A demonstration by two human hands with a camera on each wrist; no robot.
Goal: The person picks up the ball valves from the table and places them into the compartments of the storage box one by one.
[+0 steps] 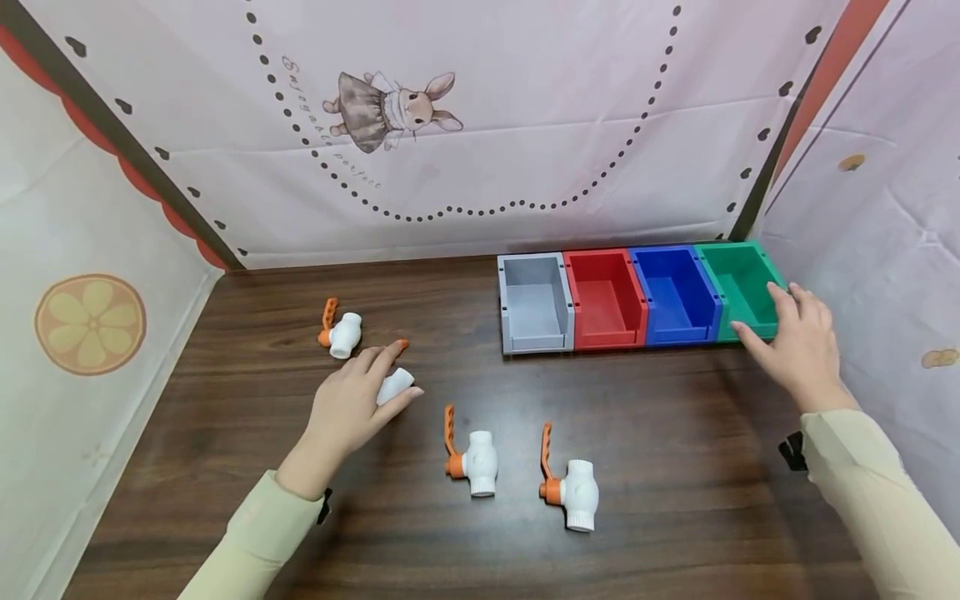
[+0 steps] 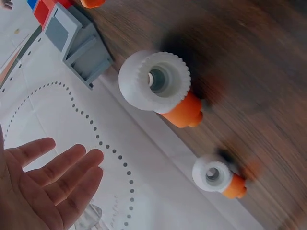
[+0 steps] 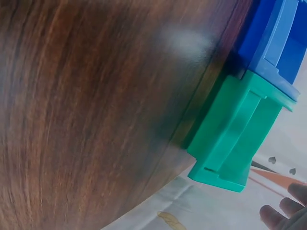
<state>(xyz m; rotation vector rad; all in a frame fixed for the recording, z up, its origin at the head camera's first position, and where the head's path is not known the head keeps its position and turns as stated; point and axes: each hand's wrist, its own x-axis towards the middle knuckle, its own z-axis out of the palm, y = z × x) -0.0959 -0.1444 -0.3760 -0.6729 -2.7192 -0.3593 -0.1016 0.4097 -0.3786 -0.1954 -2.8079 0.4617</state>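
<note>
My left hand (image 1: 347, 405) hovers with fingers extended over a white ball valve (image 1: 395, 385) and hides much of it; only the white body and an orange tip show. In the left wrist view the fingers (image 2: 72, 177) are spread and hold nothing, with that valve (image 2: 154, 80) apart from them. Another ball valve (image 1: 346, 336) with an orange lever lies just behind the hand. Two more, a middle valve (image 1: 481, 463) and a right valve (image 1: 581, 495), lie nearer the front. My right hand (image 1: 806, 346) is at the green bin (image 1: 742, 287), fingers apart, holding nothing.
Joined to the green bin in a row are a blue bin (image 1: 675, 296), a red bin (image 1: 606, 300) and a grey bin (image 1: 535, 304). They stand at the back right of the brown wood table (image 1: 420, 542). Printed cloth walls (image 1: 480, 100) enclose the back and sides.
</note>
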